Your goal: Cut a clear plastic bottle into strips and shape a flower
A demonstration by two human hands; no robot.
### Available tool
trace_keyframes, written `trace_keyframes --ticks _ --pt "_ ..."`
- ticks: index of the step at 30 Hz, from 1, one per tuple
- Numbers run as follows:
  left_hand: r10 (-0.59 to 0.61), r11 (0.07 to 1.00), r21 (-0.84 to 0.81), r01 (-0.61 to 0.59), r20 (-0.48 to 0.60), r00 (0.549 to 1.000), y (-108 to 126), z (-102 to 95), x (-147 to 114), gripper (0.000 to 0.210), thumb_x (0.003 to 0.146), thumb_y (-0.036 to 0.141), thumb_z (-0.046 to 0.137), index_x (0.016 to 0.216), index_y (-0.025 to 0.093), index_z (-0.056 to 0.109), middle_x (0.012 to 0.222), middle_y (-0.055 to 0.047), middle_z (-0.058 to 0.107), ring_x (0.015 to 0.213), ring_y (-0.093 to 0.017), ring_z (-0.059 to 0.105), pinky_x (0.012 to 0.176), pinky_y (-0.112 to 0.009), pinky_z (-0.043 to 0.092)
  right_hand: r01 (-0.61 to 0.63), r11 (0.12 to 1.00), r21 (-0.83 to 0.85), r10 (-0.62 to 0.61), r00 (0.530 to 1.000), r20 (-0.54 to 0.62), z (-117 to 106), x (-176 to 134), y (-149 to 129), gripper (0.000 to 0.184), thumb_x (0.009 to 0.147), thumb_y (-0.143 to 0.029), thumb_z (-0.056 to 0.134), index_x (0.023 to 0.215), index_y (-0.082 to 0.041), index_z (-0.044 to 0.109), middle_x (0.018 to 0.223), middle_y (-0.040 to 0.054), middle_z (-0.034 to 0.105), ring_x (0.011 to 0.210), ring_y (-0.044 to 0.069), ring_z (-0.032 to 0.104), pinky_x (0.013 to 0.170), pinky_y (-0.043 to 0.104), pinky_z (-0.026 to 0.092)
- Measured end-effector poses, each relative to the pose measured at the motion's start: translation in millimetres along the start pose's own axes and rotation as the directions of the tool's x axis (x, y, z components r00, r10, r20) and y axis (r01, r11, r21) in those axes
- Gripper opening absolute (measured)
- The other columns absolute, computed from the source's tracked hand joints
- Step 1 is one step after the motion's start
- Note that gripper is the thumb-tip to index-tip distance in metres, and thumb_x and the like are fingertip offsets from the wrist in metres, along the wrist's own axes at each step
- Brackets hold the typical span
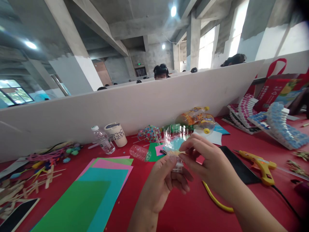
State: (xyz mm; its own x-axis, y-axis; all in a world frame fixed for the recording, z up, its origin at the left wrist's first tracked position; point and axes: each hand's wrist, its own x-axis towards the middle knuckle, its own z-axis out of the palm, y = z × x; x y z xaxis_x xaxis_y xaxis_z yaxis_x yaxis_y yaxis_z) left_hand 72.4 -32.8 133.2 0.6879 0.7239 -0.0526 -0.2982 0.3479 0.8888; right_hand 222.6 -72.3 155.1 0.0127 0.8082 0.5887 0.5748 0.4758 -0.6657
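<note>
Above the red bench [188,209], we hold a clear plastic piece [178,167] with upright, fringe-like strips, the fingers of our left hand [160,180] curled closely around its lower part. Our right hand [212,161] meets it from the side, thumb and forefinger nearly together at its middle; we cannot tell what they pinch. Coloured paper sheets [72,199] lie to our left, a yellow glue gun [264,166] to our right.
</note>
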Motion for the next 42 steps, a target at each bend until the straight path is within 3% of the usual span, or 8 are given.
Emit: trace_keyframes --ticks 6,12,15,20,23,27,35,42 --pt "-0.016 1.0 0.019 0.016 0.022 1.0 1.4 0.9 0.2 0.029 0.089 0.041 0.047 0.092 0.013 0.054 0.067 -0.008 0.068 0.046 -0.011 0.06 0.043 -0.019 0.045 -0.007 1.0 -0.006 0.006 0.998 -0.058 0.4 -0.6 -6.2 0.011 0.087 -0.019 0.051 0.077 -0.021 0.055 0.074 -0.0014 0.052 0.062 0.01 0.051 0.058 0.025 0.044" --pt "-0.011 0.994 0.11 0.008 0.034 0.999 -1.3 0.9 0.1 0.025 0.086 0.035 0.053 0.095 0.013 0.055 0.069 -0.007 0.068 0.047 -0.011 0.061 0.044 -0.019 0.045 -0.023 0.99 0.136 0.059 0.962 -0.265 -5.2 -4.2 -13.0 0.014 0.082 -0.013 0.053 0.071 -0.021 0.052 0.068 -0.0022 0.049 0.06 0.011 0.047 0.052 0.024 0.04" --pt "-0.019 0.988 0.155 0.012 0.041 0.999 -3.9 2.4 0.2 0.026 0.085 0.036 0.054 0.096 0.012 0.055 0.068 -0.008 0.068 0.047 -0.013 0.061 0.045 -0.02 0.045 -0.007 0.99 0.142 0.051 0.95 -0.307 -11.7 -4.8 -14.5 0.012 0.082 -0.012 0.054 0.074 -0.021 0.054 0.071 -0.0015 0.052 0.065 0.012 0.05 0.055 0.024 0.043" --pt "-0.021 0.975 0.22 0.025 -0.019 1.0 -5.2 6.3 2.0 0.033 0.081 0.039 0.059 0.099 0.012 0.054 0.069 -0.009 0.068 0.048 -0.013 0.061 0.046 -0.022 0.045 -0.109 0.985 0.134 0.145 0.944 -0.296 -23.5 -6.1 -13.5 0.014 0.08 -0.014 0.057 0.091 -0.023 0.056 0.077 -0.0026 0.055 0.064 0.009 0.054 0.054 0.02 0.047" --pt "-0.015 0.966 0.257 0.025 -0.041 0.999 -2.6 6.4 3.5 0.034 0.08 0.039 0.06 0.1 0.012 0.053 0.069 -0.008 0.068 0.049 -0.014 0.061 0.048 -0.023 0.046 -0.202 0.965 0.167 0.234 0.952 -0.198 -29.8 -6.1 -11.2 0.026 0.081 -0.019 0.056 0.106 -0.026 0.054 0.075 -0.0035 0.053 0.058 0.008 0.051 0.049 0.019 0.044" --pt "0.001 0.95 0.311 0.025 -0.083 0.997 0.7 3.6 4.9 0.032 0.08 0.037 0.061 0.1 0.013 0.051 0.074 -0.008 0.068 0.053 -0.014 0.063 0.053 -0.026 0.048 -0.262 0.948 0.178 0.284 0.952 -0.112 -33.3 -3.6 -7.0 0.023 0.081 -0.022 0.055 0.104 -0.025 0.058 0.072 -0.0037 0.051 0.055 0.008 0.049 0.046 0.019 0.041" --pt "0.044 0.932 0.362 0.006 -0.129 0.991 1.0 0.7 6.6 0.036 0.079 0.038 0.062 0.101 0.012 0.051 0.071 -0.007 0.067 0.052 -0.013 0.061 0.052 -0.025 0.048 -0.198 0.98 0.019 0.199 0.976 -0.09 -31.1 -0.6 0.7 0.025 0.082 -0.022 0.052 0.107 -0.024 0.057 0.069 -0.0043 0.054 0.052 0.008 0.05 0.046 0.019 0.041" --pt "0.034 0.929 0.37 0.021 -0.142 0.989 1.8 -3.2 6.6 0.035 0.08 0.038 0.062 0.1 0.012 0.051 0.072 -0.006 0.066 0.053 -0.014 0.061 0.053 -0.026 0.048 -0.117 0.986 -0.117 0.092 0.976 -0.2 -27.7 -1.8 -0.4 0.017 0.082 -0.017 0.056 0.097 -0.024 0.058 0.073 -0.0041 0.057 0.061 0.008 0.053 0.055 0.019 0.043"
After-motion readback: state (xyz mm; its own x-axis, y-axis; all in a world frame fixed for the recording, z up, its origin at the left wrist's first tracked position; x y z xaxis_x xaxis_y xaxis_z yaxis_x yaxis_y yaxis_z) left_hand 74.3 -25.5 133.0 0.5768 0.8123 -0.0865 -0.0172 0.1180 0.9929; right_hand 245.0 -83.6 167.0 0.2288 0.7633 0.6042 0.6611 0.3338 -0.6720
